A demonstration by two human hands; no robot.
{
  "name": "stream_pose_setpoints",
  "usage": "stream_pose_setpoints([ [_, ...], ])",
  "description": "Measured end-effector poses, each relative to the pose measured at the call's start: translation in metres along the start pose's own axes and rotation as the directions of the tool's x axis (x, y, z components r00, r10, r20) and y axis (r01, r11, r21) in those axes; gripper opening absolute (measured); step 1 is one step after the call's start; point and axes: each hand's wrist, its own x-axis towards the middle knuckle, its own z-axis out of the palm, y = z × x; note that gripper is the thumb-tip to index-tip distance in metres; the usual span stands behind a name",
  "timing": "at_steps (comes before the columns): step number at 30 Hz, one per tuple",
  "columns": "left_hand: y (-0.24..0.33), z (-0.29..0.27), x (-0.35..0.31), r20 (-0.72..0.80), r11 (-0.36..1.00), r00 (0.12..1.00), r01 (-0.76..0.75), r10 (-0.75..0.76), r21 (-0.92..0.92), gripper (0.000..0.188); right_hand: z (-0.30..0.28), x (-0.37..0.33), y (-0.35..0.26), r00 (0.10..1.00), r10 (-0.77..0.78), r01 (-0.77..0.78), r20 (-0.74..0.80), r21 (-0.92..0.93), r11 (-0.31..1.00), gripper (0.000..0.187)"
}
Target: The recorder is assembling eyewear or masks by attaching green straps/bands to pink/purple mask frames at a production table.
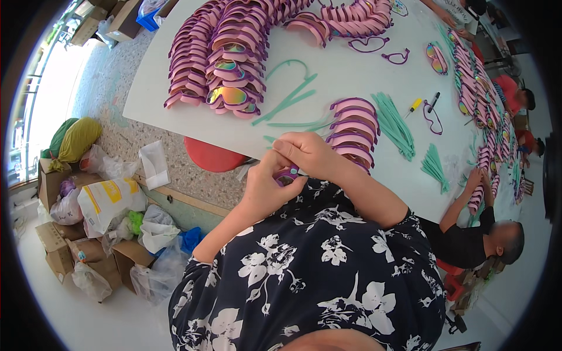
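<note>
My two hands meet over the near edge of the table, in front of my body. My left hand (263, 184) is closed around a purple goggle frame (285, 175), mostly hidden by the fingers; a small green bit shows at its end. Thumb and fingers of my right hand (310, 153) are pinched together just above it, and what they hold is hidden. Past my right hand lies a row of pink and purple goggles (356, 120). Loose mint-green straps (287, 100) lie on the tabletop beyond my hands.
Long stacked rows of goggles (234, 70) cover the far left of the white table (328, 70). Strap bundles (393, 126), a yellow screwdriver (414, 106) and a black pen (434, 102) lie right. A red stool (213, 155), boxes and bags stand left. Co-workers sit along the right.
</note>
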Motion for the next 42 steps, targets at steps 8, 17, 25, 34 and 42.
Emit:
stream_pose_setpoints([
  [8, -0.004, -0.017, -0.011, 0.128, 0.999, 0.992, 0.004, 0.001, -0.039, 0.034, 0.010, 0.008, 0.007, 0.979, 0.069, -0.073, -0.190, -0.013, 0.997, 0.027],
  [17, 0.003, -0.021, -0.019, 0.005, 0.992, 0.995, -0.104, 0.104, 0.065, 0.036, 0.023, 0.012, 0.016, 0.820, -0.417, 0.190, -0.392, -0.502, 0.844, 0.014],
  [25, 0.007, -0.026, -0.019, -0.009, 0.989, 0.994, -0.112, 0.113, 0.094, 0.037, 0.021, 0.017, 0.015, 0.786, -0.481, 0.184, -0.388, -0.596, 0.782, 0.015],
  [34, 0.001, -0.030, -0.002, 0.066, 0.960, 0.970, -0.240, 0.233, 0.147, 0.040, 0.018, 0.000, -0.011, 1.000, 0.010, -0.007, -0.007, 0.329, 0.944, 0.018],
  [42, 0.002, -0.040, -0.003, 0.159, 0.931, 0.927, -0.355, 0.339, 0.083, 0.047, 0.001, -0.004, -0.018, 0.998, 0.064, -0.069, 0.026, 0.333, 0.940, 0.032],
])
